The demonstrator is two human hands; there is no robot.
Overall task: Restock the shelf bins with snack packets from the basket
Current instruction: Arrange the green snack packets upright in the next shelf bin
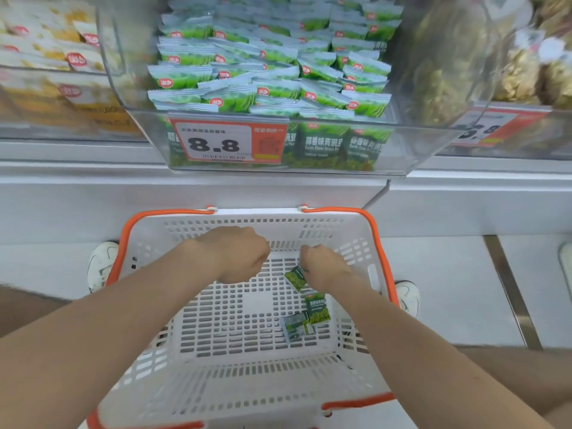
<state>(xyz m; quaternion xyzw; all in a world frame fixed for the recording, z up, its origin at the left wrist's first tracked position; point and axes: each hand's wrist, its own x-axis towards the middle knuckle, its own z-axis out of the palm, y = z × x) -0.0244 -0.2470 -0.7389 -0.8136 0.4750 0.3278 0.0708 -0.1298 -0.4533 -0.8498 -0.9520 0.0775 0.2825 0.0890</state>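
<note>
Right hand (325, 267) pinches one green packet (295, 278) low in the basket (247, 216). Left hand (235, 255) is curled — cannot tell if it holds anything. Two more packets (317, 309) lie nearby. The bin (402, 144) above is piled high — new packets could slide off.

Price label (216, 140): white panel with an orange-red border, printed 8.8, barcode beneath, orange block with a code at its right end. Second price label (489, 128): same colours, far right, tilted and blurred; digits only partly legible. Shelf base (93, 199): white, runs the full width below both labels. Floor (448, 289): pale tile. Metal strip (510, 292): set in the floor, right side, running diagonally. Left shoe (102, 264) and right shoe (408, 297): white, on the floor, well apart.
</note>
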